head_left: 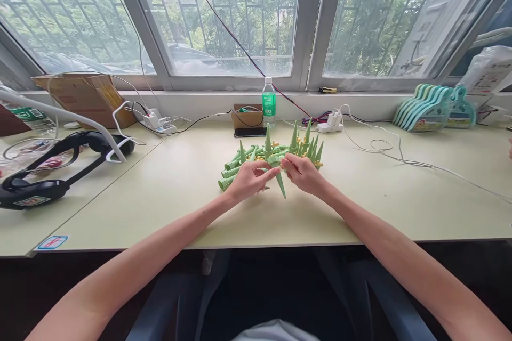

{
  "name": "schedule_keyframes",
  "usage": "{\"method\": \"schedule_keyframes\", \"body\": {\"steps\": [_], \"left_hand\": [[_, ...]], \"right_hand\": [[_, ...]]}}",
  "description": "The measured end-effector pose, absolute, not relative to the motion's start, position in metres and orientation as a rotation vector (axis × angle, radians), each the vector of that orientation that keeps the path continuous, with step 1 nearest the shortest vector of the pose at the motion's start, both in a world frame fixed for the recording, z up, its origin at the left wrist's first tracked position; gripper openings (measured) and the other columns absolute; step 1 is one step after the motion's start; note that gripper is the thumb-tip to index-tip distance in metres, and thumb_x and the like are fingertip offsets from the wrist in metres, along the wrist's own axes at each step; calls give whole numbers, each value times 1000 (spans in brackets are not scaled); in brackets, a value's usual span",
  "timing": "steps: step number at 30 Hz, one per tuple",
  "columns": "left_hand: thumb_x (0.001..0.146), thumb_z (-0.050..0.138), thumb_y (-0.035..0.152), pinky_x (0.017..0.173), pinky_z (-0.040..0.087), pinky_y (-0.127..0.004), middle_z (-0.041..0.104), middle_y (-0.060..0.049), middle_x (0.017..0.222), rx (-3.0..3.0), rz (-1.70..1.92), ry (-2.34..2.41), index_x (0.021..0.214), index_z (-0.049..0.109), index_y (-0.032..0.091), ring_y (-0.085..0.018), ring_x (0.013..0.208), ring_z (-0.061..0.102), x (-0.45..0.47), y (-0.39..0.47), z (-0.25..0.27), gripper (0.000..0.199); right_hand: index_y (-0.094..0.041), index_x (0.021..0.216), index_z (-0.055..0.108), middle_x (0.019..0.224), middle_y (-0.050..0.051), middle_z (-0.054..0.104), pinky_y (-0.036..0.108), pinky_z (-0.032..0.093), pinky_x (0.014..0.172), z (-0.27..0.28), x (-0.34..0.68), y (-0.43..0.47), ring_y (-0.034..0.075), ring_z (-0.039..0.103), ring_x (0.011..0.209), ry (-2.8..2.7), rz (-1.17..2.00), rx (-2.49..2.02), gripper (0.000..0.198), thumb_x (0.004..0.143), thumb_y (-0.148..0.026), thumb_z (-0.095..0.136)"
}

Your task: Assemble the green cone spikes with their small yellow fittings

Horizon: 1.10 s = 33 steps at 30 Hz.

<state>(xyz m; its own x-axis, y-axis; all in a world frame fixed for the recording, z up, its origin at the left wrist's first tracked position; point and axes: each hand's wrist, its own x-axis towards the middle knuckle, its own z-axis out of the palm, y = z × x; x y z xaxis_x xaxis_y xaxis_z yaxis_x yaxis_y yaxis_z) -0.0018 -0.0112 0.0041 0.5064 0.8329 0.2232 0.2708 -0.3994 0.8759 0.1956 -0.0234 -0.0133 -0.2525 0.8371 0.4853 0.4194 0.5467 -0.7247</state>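
Note:
A green plastic cone piece (281,185) with a wider round collar at its top points down over the table. My left hand (248,178) grips it, thumb across the collar area. My right hand (301,171) is closed in a pinch at the collar's right side; whatever small part sits between its fingertips is too hidden to name. Just behind my hands lies a group of green ribbed tubes (229,173). Several upright green cones (295,137) stand to the right and behind, with small yellow pegs among them.
At the back are a green-labelled bottle (269,104), a small cardboard box (247,117), and a dark phone (250,132). A black headset (40,192) lies left. Turquoise hangers (426,109) stand back right. White cables (400,157) cross the right side near a power strip (330,127).

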Motion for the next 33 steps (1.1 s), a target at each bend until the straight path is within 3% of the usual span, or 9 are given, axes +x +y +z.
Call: {"method": "schedule_keyframes", "body": {"steps": [7, 14, 18, 24, 28, 33], "left_hand": [[83, 70, 48, 44, 41, -22, 61, -3, 78, 2111, 1087, 867, 83, 71, 14, -7, 50, 45, -1, -3, -6, 34], [81, 73, 45, 45, 41, -23, 61, -4, 89, 2102, 1177, 826, 85, 69, 15, -5, 50, 44, 1, 0, -10, 30], [83, 71, 49, 42, 38, -22, 61, -2, 82, 2072, 1178, 854, 78, 66, 15, -5, 48, 44, 2, -2, -8, 35], [95, 43, 64, 40, 36, -21, 49, 0, 43, 1917, 977, 853, 51, 58, 13, -7, 38, 44, 2, -6, -2, 69], [95, 29, 72, 39, 36, -22, 56, -6, 49, 1712, 804, 776, 52, 62, 11, -9, 38, 48, 1, -7, 2, 81], [93, 29, 74, 41, 37, -22, 59, -9, 53, 1640, 678, 742, 56, 67, 9, -10, 41, 48, 0, -5, 3, 84]], "right_hand": [[-22, 68, 40, 53, -4, 42, 26, 33, 50, -13, 195, -23, 11, 38, 49, -1864, 645, -1034, 50, 100, -60, 34], [-22, 65, 39, 56, -3, 41, 26, 34, 49, -14, 194, -23, 10, 38, 48, -1801, 694, -1010, 53, 100, -62, 35], [-22, 67, 40, 59, -2, 42, 26, 34, 49, -14, 194, -23, 11, 39, 50, -1799, 648, -1003, 51, 100, -61, 34], [-22, 71, 40, 59, -3, 40, 26, 33, 50, -11, 194, -24, 11, 38, 51, -1735, 584, -1006, 47, 102, -57, 35], [-22, 72, 40, 59, -4, 39, 26, 32, 51, -9, 193, -27, 11, 36, 51, -1750, 524, -1020, 46, 102, -56, 34], [-22, 69, 34, 57, -5, 37, 25, 31, 52, -6, 192, -32, 11, 33, 52, -1881, 468, -1020, 45, 102, -53, 35]]}}
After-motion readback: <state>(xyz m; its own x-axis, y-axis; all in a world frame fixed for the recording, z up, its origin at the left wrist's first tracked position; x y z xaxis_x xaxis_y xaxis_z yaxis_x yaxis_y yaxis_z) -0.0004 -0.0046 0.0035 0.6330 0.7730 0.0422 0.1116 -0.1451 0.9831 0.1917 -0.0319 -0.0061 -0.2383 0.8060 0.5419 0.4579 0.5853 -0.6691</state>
